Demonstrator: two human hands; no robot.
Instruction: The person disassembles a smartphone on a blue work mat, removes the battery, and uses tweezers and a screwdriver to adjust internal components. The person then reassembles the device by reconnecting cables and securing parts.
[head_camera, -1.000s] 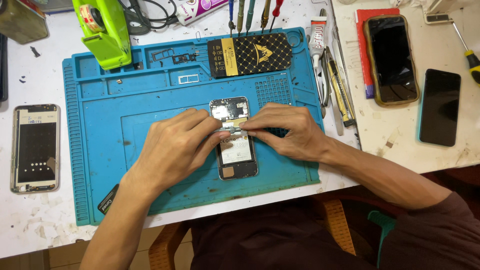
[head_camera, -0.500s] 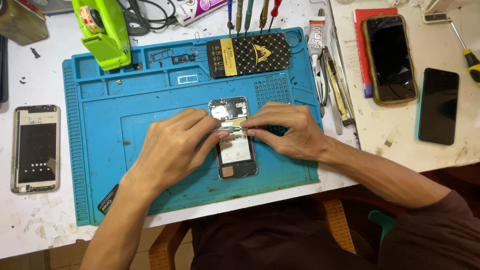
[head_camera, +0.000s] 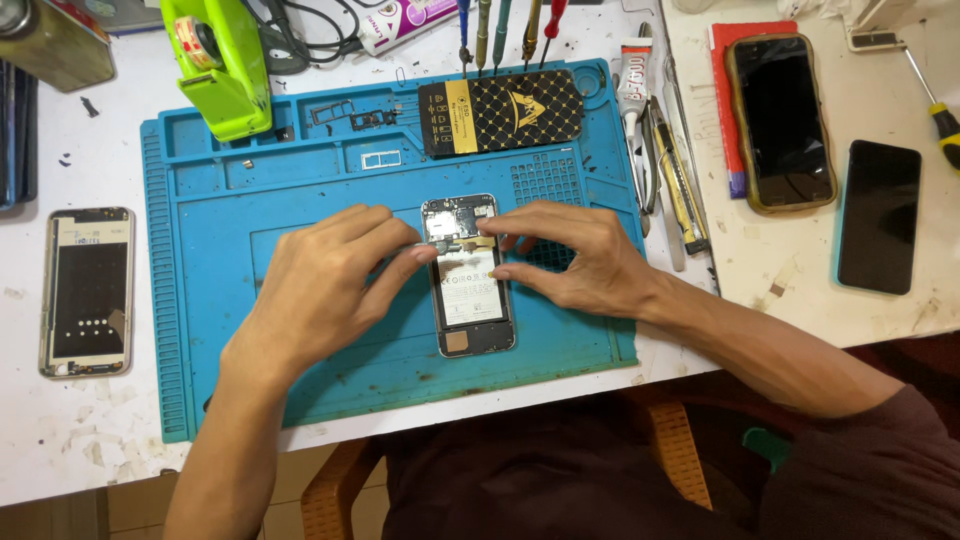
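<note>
An opened phone (head_camera: 470, 305) with its back cover off lies upright on the blue work mat (head_camera: 300, 190). Its battery label and circuit board show. My left hand (head_camera: 320, 290) comes in from the left and pinches a thin metal tool (head_camera: 425, 250), whose tip lies across the phone's upper part beside a small gold-coloured strip (head_camera: 482, 243). From the right, my right hand (head_camera: 580, 262) has its index finger and thumb pressed on the phone's right side, just below the board.
A black-and-gold patterned case (head_camera: 500, 110) lies at the mat's far edge. A green tape dispenser (head_camera: 220, 65) stands at the far left. A bare phone frame (head_camera: 88, 290) lies left of the mat. Tweezers and tools (head_camera: 670, 170), a brown-cased phone (head_camera: 780, 120) and a black phone (head_camera: 880, 215) lie on the right.
</note>
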